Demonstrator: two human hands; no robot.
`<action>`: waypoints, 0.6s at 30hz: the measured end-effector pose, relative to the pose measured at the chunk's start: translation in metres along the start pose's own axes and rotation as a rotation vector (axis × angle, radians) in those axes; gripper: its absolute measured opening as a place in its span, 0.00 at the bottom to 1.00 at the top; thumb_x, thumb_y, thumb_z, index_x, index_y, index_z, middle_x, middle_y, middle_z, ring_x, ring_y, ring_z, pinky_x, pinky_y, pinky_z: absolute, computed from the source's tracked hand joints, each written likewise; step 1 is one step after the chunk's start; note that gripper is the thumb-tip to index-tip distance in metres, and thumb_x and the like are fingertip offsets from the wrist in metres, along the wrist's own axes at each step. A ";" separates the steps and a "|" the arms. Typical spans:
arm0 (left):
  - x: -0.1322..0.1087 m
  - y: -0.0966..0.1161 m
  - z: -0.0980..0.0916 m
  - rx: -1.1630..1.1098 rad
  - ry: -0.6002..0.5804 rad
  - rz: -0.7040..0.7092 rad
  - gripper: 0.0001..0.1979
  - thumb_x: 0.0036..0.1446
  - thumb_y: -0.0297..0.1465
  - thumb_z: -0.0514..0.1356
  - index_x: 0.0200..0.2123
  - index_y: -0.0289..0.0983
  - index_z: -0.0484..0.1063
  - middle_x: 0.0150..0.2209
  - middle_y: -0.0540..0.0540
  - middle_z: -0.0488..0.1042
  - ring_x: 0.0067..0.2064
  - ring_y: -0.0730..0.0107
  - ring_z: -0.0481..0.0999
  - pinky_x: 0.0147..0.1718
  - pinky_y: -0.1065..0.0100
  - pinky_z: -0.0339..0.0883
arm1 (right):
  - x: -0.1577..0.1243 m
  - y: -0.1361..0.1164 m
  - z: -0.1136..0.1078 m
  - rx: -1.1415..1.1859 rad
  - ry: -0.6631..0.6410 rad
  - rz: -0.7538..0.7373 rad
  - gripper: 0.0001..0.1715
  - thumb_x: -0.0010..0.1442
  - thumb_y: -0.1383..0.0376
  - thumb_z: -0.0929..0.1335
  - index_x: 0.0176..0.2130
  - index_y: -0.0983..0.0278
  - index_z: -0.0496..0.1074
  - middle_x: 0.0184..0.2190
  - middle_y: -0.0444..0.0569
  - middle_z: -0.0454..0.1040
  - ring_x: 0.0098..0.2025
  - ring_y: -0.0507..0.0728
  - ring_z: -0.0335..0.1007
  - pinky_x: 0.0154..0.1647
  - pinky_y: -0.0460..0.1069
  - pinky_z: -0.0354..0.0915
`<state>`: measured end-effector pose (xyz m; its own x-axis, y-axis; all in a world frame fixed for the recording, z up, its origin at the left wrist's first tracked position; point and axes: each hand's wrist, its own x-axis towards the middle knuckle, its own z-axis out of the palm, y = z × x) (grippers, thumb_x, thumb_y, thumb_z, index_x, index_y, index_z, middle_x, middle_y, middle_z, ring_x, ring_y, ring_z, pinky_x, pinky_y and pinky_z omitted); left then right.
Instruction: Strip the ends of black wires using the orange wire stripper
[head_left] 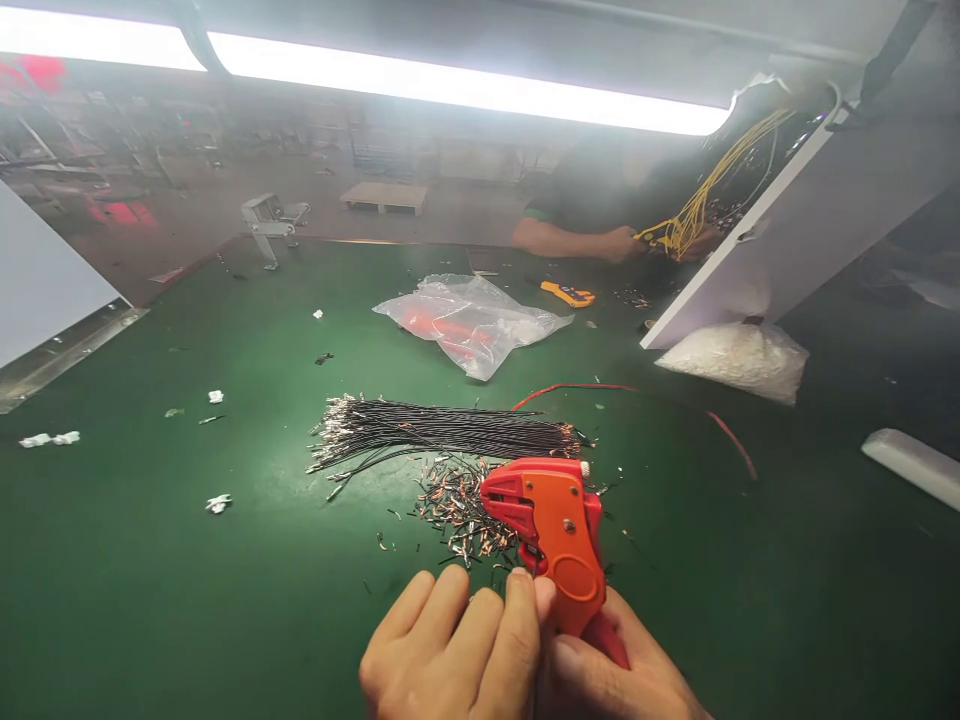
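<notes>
In my right hand (622,665) is an orange and red wire stripper (566,540), its head pointing up and left; the fingers wrap round its handles. My left hand (457,650) is closed beside the tool's lower part. Its thumb and forefinger pinch a thin black wire (535,563), of which only a short bit shows by the red cutter. Beyond the stripper lies a bundle of black wires (450,425), with silvery terminals at the left and bare copper ends at the right. A pile of black and copper wire scraps (461,505) sits between bundle and hands.
On the green table (187,600) lie a clear plastic bag (480,325) with red contents, a yellow tool (568,293), a red wire (731,445) and white scraps (217,503). A filled bag (739,355) stands by the right panel (750,235). Across, a person's hands (619,243) hold yellow wires.
</notes>
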<state>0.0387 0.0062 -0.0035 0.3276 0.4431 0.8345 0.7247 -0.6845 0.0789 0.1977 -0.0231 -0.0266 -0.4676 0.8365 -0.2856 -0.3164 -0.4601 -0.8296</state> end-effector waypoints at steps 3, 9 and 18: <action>-0.002 0.001 0.005 -0.011 0.084 -0.054 0.06 0.63 0.23 0.58 0.32 0.34 0.71 0.14 0.55 0.67 0.18 0.73 0.60 0.21 0.64 0.46 | -0.001 0.002 -0.004 -0.027 0.000 -0.030 0.28 0.54 0.43 0.73 0.30 0.63 0.65 0.23 0.39 0.55 0.24 0.49 0.45 0.28 0.49 0.59; -0.003 0.002 -0.002 -0.063 -0.131 -0.153 0.12 0.65 0.27 0.57 0.27 0.39 0.71 0.15 0.55 0.66 0.17 0.72 0.61 0.20 0.66 0.51 | -0.004 0.001 -0.009 -0.017 -0.015 0.021 0.29 0.56 0.42 0.71 0.29 0.63 0.64 0.17 0.35 0.52 0.20 0.47 0.46 0.22 0.46 0.52; 0.013 0.008 -0.001 -0.857 -0.157 -1.372 0.16 0.54 0.40 0.65 0.20 0.38 0.73 0.19 0.55 0.64 0.21 0.77 0.61 0.24 0.74 0.58 | 0.001 -0.007 -0.004 0.323 -0.019 -0.076 0.22 0.57 0.50 0.73 0.42 0.63 0.72 0.31 0.47 0.74 0.31 0.55 0.71 0.36 0.51 0.66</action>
<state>0.0484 0.0061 0.0086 -0.1509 0.9735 -0.1717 -0.0062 0.1727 0.9849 0.2029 -0.0182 -0.0229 -0.4469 0.8677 -0.2178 -0.5946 -0.4700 -0.6524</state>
